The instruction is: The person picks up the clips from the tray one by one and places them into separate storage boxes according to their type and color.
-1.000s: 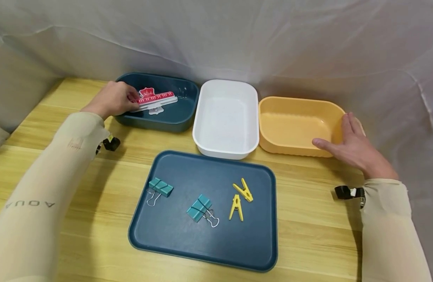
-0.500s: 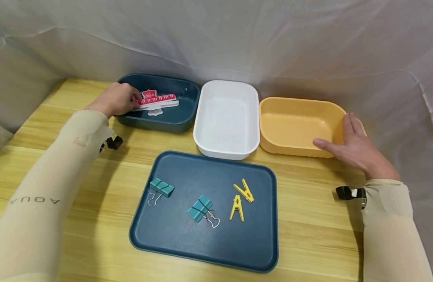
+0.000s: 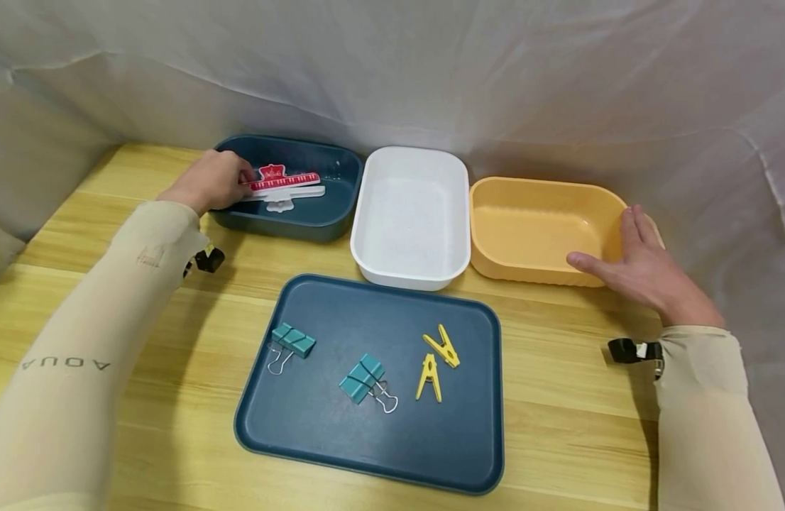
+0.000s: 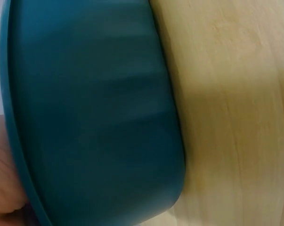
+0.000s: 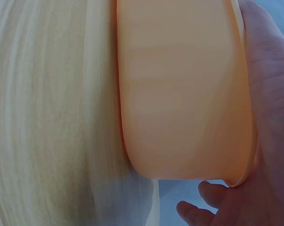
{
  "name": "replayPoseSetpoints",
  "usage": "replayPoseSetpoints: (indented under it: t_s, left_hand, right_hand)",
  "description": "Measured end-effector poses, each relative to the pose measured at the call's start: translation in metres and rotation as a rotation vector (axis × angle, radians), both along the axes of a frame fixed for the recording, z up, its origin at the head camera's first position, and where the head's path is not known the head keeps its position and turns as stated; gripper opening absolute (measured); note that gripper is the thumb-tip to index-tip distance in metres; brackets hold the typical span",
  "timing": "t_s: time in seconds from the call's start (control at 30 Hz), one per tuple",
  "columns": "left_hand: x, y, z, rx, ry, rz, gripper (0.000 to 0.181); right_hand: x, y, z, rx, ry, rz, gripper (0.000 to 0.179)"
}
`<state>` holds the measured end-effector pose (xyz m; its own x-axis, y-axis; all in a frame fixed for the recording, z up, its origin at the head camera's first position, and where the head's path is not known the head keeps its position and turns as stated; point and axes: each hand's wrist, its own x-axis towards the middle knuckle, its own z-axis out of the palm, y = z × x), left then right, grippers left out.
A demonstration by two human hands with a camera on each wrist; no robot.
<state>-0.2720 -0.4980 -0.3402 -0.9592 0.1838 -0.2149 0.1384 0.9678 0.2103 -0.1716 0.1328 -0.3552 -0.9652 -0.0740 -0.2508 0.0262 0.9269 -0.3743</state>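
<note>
My left hand (image 3: 210, 181) reaches over the near-left rim of the dark blue bin (image 3: 290, 226). Its curled fingers pinch the left end of a red clip (image 3: 287, 182) with a piano-key print. Against that clip lies a white clip (image 3: 297, 192) with a shaped tab. In the left wrist view, the bin wall (image 4: 94, 113) hides most of the fingers. At the yellow bin (image 3: 527, 271), my right hand (image 3: 641, 266) rests over the right end, fingers extended along the rim and thumb spread toward the front. The right wrist view shows fingertips (image 5: 212, 193) outside that bin's end.
Between the two bins stands a white bin (image 3: 410, 213). In front is a dark blue tray (image 3: 341, 447), holding teal binder clips (image 3: 362, 377) and yellow clothespins (image 3: 429, 376). Pale cloth (image 3: 392, 71) hangs directly behind the bins.
The red and white clips have tilted slightly flatter in the blue bin, with my left hand still at their left end. My right hand has stayed on the yellow bin.
</note>
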Motion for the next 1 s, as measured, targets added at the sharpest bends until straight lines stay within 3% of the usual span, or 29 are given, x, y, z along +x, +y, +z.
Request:
replayPoseSetpoints:
  t_s: [0.3,0.5,0.83,1.0]
  left_hand:
    - [0.000,-0.002,0.006,0.039,0.054,0.026,0.039]
    - [0.006,0.001,0.011,0.078,0.092,0.041,0.039]
    - [0.035,0.019,0.013,0.159,0.291,-0.024,0.035]
    - [0.049,0.029,0.013,0.191,0.319,-0.021,0.036]
  right_hand:
    - [-0.004,0.000,-0.002,-0.002,0.002,0.001,0.119]
    - [-0.007,0.001,-0.004,0.006,-0.008,0.004,0.119]
    - [-0.004,0.007,-0.001,0.010,-0.016,-0.004,0.117]
    - [-0.003,0.007,-0.001,0.002,-0.004,-0.015,0.119]
